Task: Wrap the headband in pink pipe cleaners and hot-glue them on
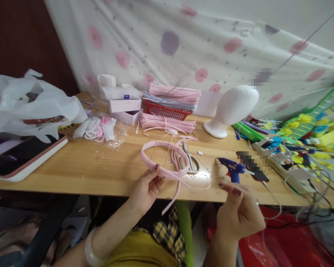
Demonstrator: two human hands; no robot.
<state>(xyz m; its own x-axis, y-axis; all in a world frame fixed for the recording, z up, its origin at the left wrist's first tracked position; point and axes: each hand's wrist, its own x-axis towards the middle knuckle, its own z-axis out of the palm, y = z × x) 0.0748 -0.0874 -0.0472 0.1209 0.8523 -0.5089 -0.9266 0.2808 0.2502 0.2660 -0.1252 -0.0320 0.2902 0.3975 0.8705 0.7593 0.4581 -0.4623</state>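
Observation:
My left hand (149,187) pinches the lower left rim of a pink hoop (144,154) made of strips laid side by side. Loose strip ends hang from the hoop's lower right side, past the table edge. To the right, my right hand (241,207) is raised at the table's front edge, its fingers curled together. Whatever it may hold is too small to make out. Scissors (195,165) lie behind the hoop, partly covered by it. Just beyond my right hand is a blue glue gun (232,168), its nozzle pointing left.
Pink strip bundles (167,123) lie by a red basket (167,110) holding more strips. A white foam head (233,109) stands behind the glue gun. Bagged beads (100,128), a tablet-like device (25,157) and a plastic bag (36,102) sit left; a power strip (289,172) with cables lies right.

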